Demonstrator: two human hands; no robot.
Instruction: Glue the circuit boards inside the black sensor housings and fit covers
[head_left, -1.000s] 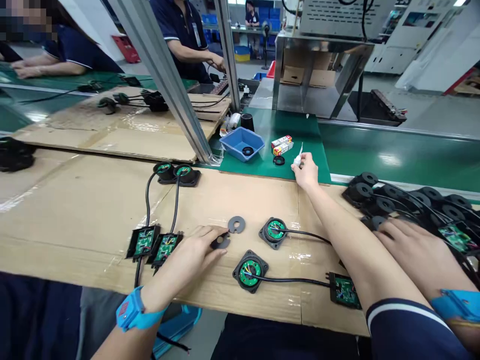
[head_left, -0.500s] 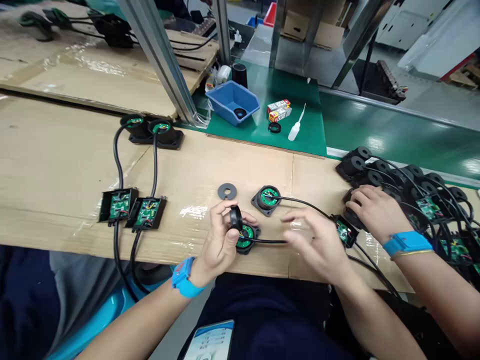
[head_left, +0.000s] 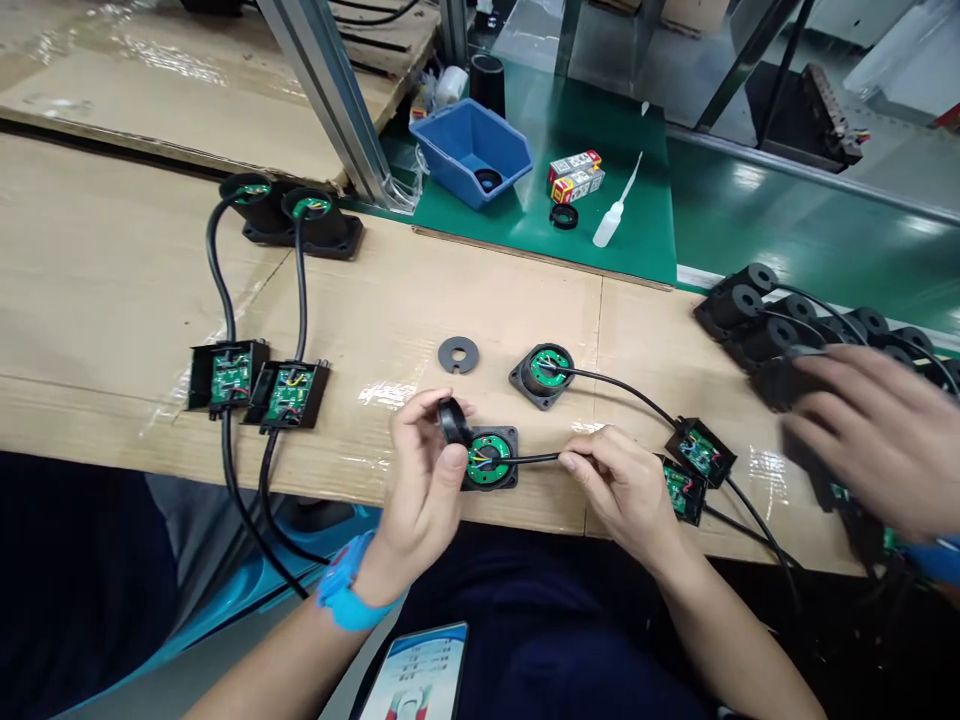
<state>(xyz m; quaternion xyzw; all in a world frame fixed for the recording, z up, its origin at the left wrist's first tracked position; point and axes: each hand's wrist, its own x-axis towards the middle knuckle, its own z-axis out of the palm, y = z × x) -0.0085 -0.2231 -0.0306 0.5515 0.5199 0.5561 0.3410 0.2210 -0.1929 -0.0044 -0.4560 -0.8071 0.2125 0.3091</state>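
My left hand [head_left: 425,478] pinches a black round disc [head_left: 452,421] tilted on edge, just left of a square black housing with a green circuit board [head_left: 490,458] near the front edge of the cardboard-covered bench [head_left: 112,300]. My right hand [head_left: 616,483] pinches the black cable [head_left: 536,459] that leaves that housing. A second such housing [head_left: 545,372] lies behind it, its cable running right to small black boxes with green boards [head_left: 694,465]. A flat grey washer [head_left: 457,354] rests on the cardboard.
Another person's hand [head_left: 874,430], blurred, is over a pile of black housings [head_left: 765,320] at the right. Two wired units [head_left: 259,385] lie left. A blue bin [head_left: 471,150], small boxes [head_left: 574,174] and a white glue bottle [head_left: 611,215] sit on the green mat. A phone [head_left: 416,675] rests on my lap.
My right hand has closed on the cable of the front housing. My left hand keeps the disc raised beside it. The other person's hand has shifted right over the pile.
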